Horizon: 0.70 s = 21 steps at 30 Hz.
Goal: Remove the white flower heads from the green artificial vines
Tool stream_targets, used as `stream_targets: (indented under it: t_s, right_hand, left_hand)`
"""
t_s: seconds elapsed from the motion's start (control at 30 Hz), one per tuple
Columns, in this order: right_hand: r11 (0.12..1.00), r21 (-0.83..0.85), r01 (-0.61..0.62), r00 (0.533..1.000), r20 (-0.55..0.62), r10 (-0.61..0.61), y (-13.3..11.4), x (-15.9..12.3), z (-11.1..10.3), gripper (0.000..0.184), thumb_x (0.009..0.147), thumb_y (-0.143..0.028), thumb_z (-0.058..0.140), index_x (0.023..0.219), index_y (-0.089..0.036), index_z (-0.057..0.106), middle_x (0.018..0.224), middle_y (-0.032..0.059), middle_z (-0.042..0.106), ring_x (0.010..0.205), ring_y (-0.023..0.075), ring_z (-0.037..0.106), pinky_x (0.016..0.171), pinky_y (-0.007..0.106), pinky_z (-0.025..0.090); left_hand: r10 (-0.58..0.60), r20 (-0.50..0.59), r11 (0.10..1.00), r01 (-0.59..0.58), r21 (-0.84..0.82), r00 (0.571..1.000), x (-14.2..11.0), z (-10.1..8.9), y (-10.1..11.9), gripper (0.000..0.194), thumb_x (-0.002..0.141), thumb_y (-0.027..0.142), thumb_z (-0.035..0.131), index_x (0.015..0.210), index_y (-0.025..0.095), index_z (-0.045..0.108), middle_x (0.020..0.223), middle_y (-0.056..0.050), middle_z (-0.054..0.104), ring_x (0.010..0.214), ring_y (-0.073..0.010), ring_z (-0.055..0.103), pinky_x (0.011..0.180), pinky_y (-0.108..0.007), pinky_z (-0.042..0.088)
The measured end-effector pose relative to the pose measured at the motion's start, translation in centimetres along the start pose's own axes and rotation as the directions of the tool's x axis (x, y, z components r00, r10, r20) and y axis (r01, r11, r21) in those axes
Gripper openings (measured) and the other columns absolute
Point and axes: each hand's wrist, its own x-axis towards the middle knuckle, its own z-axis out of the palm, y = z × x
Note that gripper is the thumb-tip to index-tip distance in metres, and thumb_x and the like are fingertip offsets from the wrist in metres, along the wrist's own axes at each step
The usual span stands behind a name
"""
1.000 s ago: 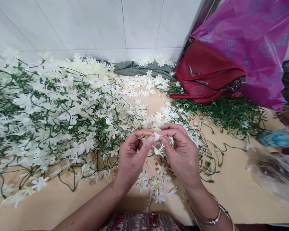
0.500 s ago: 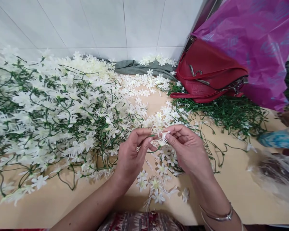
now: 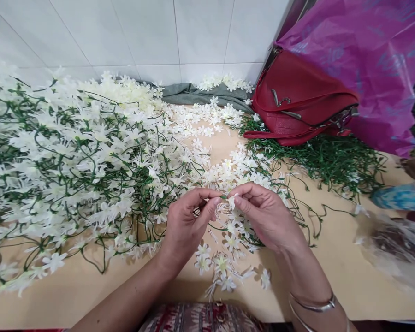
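Observation:
My left hand [image 3: 186, 226] pinches the tip of a thin green stem [image 3: 223, 197] between thumb and forefinger. My right hand [image 3: 268, 216] pinches a small white artificial flower [image 3: 232, 201] right at that stem tip, so the fingertips of both hands almost touch. Under and in front of the hands lie several loose white flowers [image 3: 221, 267] on the tan tabletop [image 3: 332, 272]. A large heap of white flowers on green vines [image 3: 72, 157] spreads to the left of my hands.
A red handbag [image 3: 297, 106] lies at the back right on bare green stems [image 3: 332, 161], under a purple plastic bag [image 3: 366, 55]. A grey cloth [image 3: 200, 94] lies against the white tiled wall. Clear plastic bags [image 3: 397, 249] sit at the right edge.
My right hand has rolled from palm-down to more side-on and shifted a little right; the flower pinched at the fingertips stays between both hands. The view has tilted slightly.

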Motion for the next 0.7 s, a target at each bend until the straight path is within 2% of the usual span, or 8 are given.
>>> stream_targets:
  t_s: [0.1, 0.23, 0.5, 0.6, 0.7]
  right_hand:
    - [0.999, 0.039, -0.032, 0.999, -0.007, 0.032, 0.0, 0.0, 0.4, 0.033, 0.069, -0.048, 0.092, 0.080, -0.021, 0.076, 0.067, -0.0024, 0.064, 0.061, 0.0128, 0.053, 0.059, 0.026, 0.045]
    - [0.996, 0.078, -0.035, 0.999, -0.024, 0.037, 0.1, 0.0, 0.3, 0.028, 0.070, -0.042, 0.093, 0.081, -0.022, 0.078, 0.070, -0.0017, 0.065, 0.065, 0.0116, 0.054, 0.063, 0.023, 0.045]
    - [1.000, 0.015, -0.006, 0.999, -0.033, 0.006, 0.8, -0.2, 0.2, 0.018, 0.076, -0.035, 0.088, 0.083, -0.022, 0.076, 0.071, -0.0022, 0.066, 0.065, 0.0118, 0.055, 0.062, 0.023, 0.044]
    - [0.999, -0.043, -0.004, 1.000, -0.008, 0.004, 1.2, -0.1, 0.0, 0.016, 0.082, -0.034, 0.083, 0.087, -0.022, 0.075, 0.072, -0.0022, 0.066, 0.067, 0.0122, 0.056, 0.063, 0.024, 0.045]
    - [0.994, -0.099, -0.041, 0.997, 0.067, 0.048, 1.6, 0.1, -0.2, 0.016, 0.087, -0.035, 0.078, 0.089, -0.021, 0.072, 0.074, -0.0020, 0.067, 0.067, 0.0126, 0.059, 0.066, 0.025, 0.047]
  left_hand:
    - [0.033, 0.019, 0.999, -0.033, 0.020, 0.999, -0.1, 0.1, 0.1, 0.007, 0.097, 0.024, 0.068, 0.099, 0.020, 0.074, 0.074, 0.000, 0.070, 0.059, -0.0107, 0.063, 0.061, -0.024, 0.051]
    - [0.063, 0.028, 0.998, -0.064, 0.021, 0.998, -0.1, 0.0, 0.1, 0.006, 0.097, 0.020, 0.067, 0.098, 0.019, 0.073, 0.071, 0.002, 0.069, 0.058, -0.0099, 0.063, 0.061, -0.023, 0.050]
    - [0.117, 0.040, 0.990, -0.119, 0.077, 0.992, -0.2, 0.1, -0.6, 0.005, 0.097, 0.020, 0.067, 0.097, 0.020, 0.072, 0.069, 0.003, 0.068, 0.060, -0.0097, 0.065, 0.063, -0.023, 0.052]
    - [0.069, 0.078, 0.995, -0.074, 0.066, 0.995, -0.4, 0.2, -1.3, 0.005, 0.099, 0.022, 0.066, 0.100, 0.020, 0.071, 0.069, 0.002, 0.071, 0.063, -0.0112, 0.069, 0.066, -0.024, 0.054]
    - [-0.009, 0.119, 1.000, 0.009, -0.003, 0.993, -0.5, 0.4, -2.2, 0.008, 0.100, 0.026, 0.064, 0.101, 0.019, 0.068, 0.073, 0.001, 0.074, 0.066, -0.0122, 0.073, 0.067, -0.024, 0.056]
